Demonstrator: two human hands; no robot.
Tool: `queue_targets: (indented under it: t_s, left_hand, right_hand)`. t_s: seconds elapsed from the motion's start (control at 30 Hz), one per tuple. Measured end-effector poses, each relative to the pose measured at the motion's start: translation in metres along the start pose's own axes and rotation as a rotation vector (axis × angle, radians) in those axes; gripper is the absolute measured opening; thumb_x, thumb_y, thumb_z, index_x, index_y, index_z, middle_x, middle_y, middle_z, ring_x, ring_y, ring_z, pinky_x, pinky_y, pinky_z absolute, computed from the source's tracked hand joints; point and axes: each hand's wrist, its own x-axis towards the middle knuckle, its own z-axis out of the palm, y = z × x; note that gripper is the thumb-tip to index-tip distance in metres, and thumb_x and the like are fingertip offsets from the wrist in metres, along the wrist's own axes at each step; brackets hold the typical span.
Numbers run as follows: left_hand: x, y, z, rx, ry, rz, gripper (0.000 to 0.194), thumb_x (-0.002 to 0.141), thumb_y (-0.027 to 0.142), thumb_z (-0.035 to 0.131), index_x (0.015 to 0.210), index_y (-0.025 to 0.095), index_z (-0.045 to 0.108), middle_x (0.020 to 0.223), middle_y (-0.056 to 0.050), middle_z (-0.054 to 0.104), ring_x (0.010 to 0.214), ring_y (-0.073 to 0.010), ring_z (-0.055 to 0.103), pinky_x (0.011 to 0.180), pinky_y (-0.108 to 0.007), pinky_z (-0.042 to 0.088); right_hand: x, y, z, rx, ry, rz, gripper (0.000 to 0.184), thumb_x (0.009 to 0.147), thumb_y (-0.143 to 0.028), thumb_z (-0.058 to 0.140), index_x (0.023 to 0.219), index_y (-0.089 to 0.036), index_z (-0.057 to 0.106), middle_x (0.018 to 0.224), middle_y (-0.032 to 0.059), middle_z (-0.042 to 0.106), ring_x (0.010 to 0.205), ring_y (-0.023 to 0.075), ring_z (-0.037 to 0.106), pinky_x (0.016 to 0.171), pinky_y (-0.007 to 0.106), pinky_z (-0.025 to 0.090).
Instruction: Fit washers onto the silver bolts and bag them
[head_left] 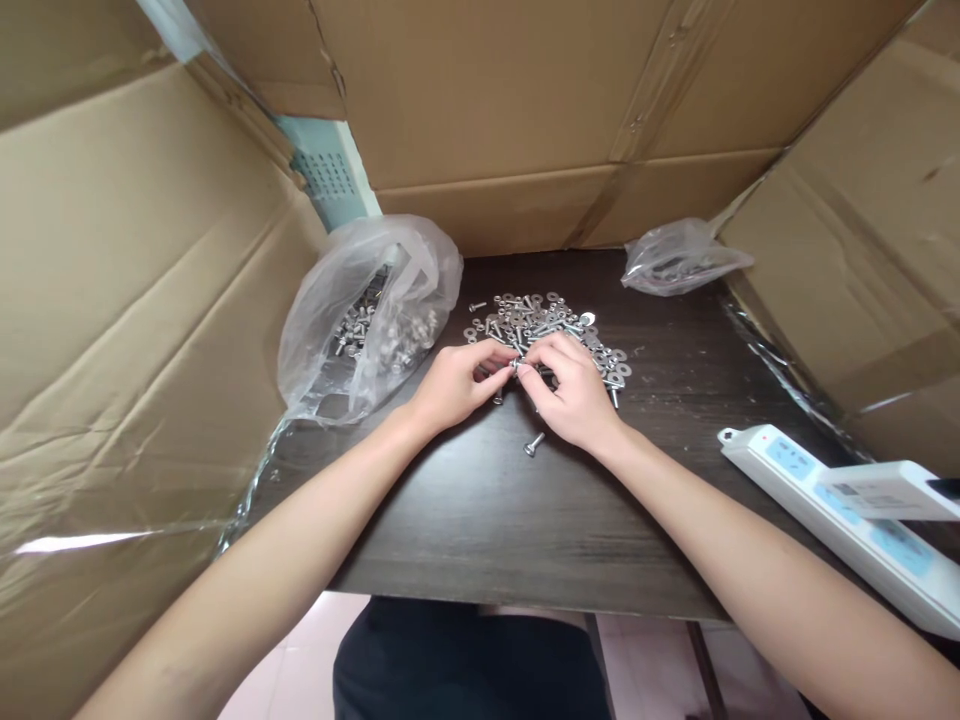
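Observation:
My left hand [457, 385] and my right hand [570, 390] meet fingertip to fingertip at the near edge of a pile of loose hardware [536, 318]. Pinched between them is a small metal fastener [515, 366], most likely a bolt; the fingers hide most of it, and whether a nut or washer is on it I cannot tell. Bolts, flat washers and nuts make up the pile. One bolt [533, 445] lies apart on the dark table, below my right hand. Another bolt [498, 397] rests just under my left fingertips.
A clear plastic bag [420, 260] of bolts stands open at left. A smaller bag [675, 262] sits at the back right. On the right lies a white power strip [780, 480] with a plug or adapter [892, 490] on it. Cardboard walls [510, 100] enclose the table [450, 520].

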Motion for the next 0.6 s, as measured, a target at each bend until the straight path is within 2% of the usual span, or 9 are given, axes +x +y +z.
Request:
queue_targets:
  t_s: [0.13,0.4,0.6]
  left_hand:
    - [0.0003,0.0016,0.0002,0.016,0.008,-0.003,0.014,0.095,0.020,0.071,0.108,0.016,0.073,0.098,-0.005,0.080,0.083,-0.0152,0.076,0.072,-0.022,0.062]
    - [-0.0001,0.0027,0.0006,0.039,0.026,0.033,0.011,0.093,0.017,0.069,0.103,0.016,0.071,0.094,-0.003,0.077,0.074,-0.0113,0.071,0.064,-0.018,0.056]
    - [0.0012,0.0010,0.0010,0.058,0.030,0.026,0.011,0.088,0.014,0.072,0.100,0.016,0.072,0.090,-0.001,0.077,0.068,-0.0100,0.068,0.062,-0.018,0.054]
  right_hand:
    - [-0.0003,-0.0002,0.0005,-0.013,0.008,-0.003,0.020,0.101,-0.030,0.055,0.083,-0.022,0.060,0.093,0.0064,0.065,0.093,0.0267,0.060,0.087,0.047,0.047]
    - [0.0017,-0.0036,-0.0017,0.022,0.047,-0.039,0.003,0.094,-0.023,0.059,0.092,-0.023,0.061,0.097,0.0072,0.064,0.096,0.0271,0.062,0.088,0.047,0.050]
    - [0.0018,-0.0020,-0.0021,0.029,0.031,-0.047,0.003,0.092,-0.021,0.057,0.092,-0.023,0.060,0.097,0.0071,0.064,0.097,0.0274,0.062,0.087,0.046,0.050]
